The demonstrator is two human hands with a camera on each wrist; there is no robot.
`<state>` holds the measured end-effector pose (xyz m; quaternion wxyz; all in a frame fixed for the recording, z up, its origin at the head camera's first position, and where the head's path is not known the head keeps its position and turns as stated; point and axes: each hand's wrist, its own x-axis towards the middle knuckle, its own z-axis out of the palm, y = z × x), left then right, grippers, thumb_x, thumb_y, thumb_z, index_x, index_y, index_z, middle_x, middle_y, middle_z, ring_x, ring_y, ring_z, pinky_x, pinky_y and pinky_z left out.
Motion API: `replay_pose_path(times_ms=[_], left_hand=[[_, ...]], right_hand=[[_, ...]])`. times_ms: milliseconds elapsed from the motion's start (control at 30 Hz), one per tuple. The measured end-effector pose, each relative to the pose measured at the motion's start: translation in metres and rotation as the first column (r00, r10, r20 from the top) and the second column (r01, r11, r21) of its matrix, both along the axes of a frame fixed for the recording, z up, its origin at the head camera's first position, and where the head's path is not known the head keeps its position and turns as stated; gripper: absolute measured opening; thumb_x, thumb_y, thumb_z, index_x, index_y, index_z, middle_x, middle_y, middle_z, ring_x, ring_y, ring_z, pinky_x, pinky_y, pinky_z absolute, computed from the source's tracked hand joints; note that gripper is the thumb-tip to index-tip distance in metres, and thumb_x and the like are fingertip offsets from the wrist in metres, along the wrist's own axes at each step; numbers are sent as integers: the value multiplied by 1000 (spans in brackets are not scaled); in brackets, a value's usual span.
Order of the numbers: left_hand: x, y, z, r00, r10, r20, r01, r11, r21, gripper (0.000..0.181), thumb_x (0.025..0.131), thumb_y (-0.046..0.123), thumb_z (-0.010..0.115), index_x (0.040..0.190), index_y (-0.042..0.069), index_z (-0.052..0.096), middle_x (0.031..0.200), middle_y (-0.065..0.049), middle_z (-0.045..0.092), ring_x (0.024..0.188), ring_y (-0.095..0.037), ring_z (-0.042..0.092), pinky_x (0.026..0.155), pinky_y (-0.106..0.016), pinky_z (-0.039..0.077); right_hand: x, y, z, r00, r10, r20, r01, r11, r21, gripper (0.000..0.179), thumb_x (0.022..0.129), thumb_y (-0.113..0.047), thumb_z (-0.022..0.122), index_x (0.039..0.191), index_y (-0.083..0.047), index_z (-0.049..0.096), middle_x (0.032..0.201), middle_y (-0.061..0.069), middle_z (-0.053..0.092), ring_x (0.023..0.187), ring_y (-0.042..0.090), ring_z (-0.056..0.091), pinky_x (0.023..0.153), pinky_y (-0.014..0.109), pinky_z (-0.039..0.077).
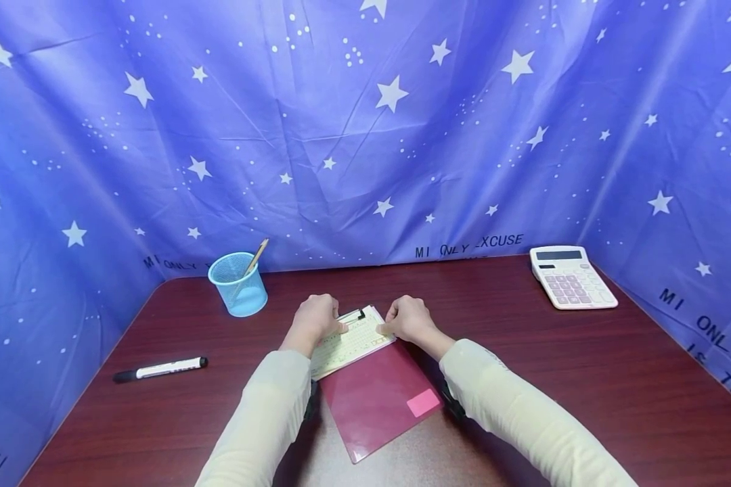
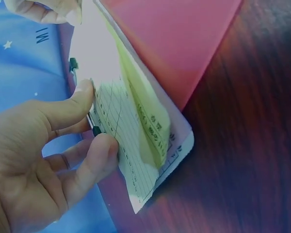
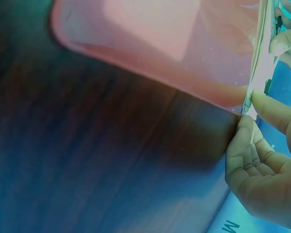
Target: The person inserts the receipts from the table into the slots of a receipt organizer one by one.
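Observation:
A pad of pale yellow printed slips (image 1: 359, 340) lies across the far end of a flat, glossy red plastic clipboard (image 1: 374, 399). At the pad's far edge is a wire clip with black tips (image 1: 361, 314). My left hand (image 1: 318, 319) pinches the far edge of the pad beside the clip; its thumb (image 2: 82, 94) lies between the clip's tips. My right hand (image 1: 411, 319) grips the pad's right end at the clipboard's corner, thumb on top. In the left wrist view the slips' loose ends (image 2: 150, 121) fan apart. Some fingertips are hidden.
A blue mesh pen cup (image 1: 244, 294) holding a pencil (image 1: 256, 256) stands at the back left. A marker (image 1: 169, 367) lies at the left, a white calculator (image 1: 572, 279) at the back right. Beyond the wooden table (image 1: 493, 291) hangs a blue star-patterned curtain (image 1: 341, 135).

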<state>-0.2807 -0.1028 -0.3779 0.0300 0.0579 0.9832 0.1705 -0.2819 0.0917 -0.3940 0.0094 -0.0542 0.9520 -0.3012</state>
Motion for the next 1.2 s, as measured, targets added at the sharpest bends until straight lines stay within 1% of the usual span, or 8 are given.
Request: replay_pose_path(times_ms=[233,433,533,767,967,1067,1100,1200], left_hand=[[1,4,-1,999,-19,-29,18,999,-31,36,80,25,89,69,11,57,70,-1,56,72,-22,57,66,-40,50],[1,6,-2,999,-11,-45,9,999,-44,36,77,25,90,68,12,57,72,-2,59,77,-27,63,68,-43,52],[-1,8,-2,999,-13,-40,11,999,-53,36,78,25,90,68,12,58,73,-3,61,79,-29,65,69,-44,53],[1,9,5,1000,-19,-13,18,996,-86,34,79,25,89,70,12,59,79,-6,64,87,-32,68,73,-46,55],[-2,6,3,1000,-23,-15,21,996,-89,34,80,24,88,69,12,58,82,-9,66,88,-34,69,73,-48,55],[-1,6,4,1000,-25,-12,23,995,-101,35,80,24,88,67,12,57,82,-9,67,89,-35,69,74,-48,56],[-5,4,-3,999,-38,-32,35,993,-109,36,79,25,89,67,14,57,82,-9,67,88,-35,69,72,-48,56],[-4,5,-2,998,-48,-44,42,991,-129,36,78,24,89,67,13,57,84,-10,69,89,-36,70,71,-48,57]], right_hand=[[2,2,0,1000,-9,-1,9,1000,-5,26,74,-23,91,71,-11,68,77,3,65,86,29,63,84,45,52],[3,3,-1,1000,-10,5,10,1000,-1,27,75,-22,91,72,-10,67,78,3,65,86,28,62,84,45,52],[3,3,-1,1000,-13,14,13,1000,2,27,76,-21,91,71,-10,66,78,3,65,86,28,62,85,45,51],[4,0,0,1000,6,15,-6,1000,19,26,76,-19,89,72,-10,65,76,1,63,85,28,61,82,43,52],[4,-2,1,1000,4,10,-4,1000,22,27,76,-19,88,72,-10,63,75,1,61,82,27,60,80,41,52],[5,-3,1,1000,7,16,-8,1000,24,28,77,-18,88,72,-10,61,75,2,60,82,26,59,79,41,51],[5,-4,2,1000,7,18,-8,1000,25,28,77,-18,88,72,-10,61,75,1,60,82,26,59,79,41,51],[6,-4,3,1000,6,18,-6,1000,23,27,76,-18,88,71,-10,62,75,1,61,82,26,60,79,42,52]])
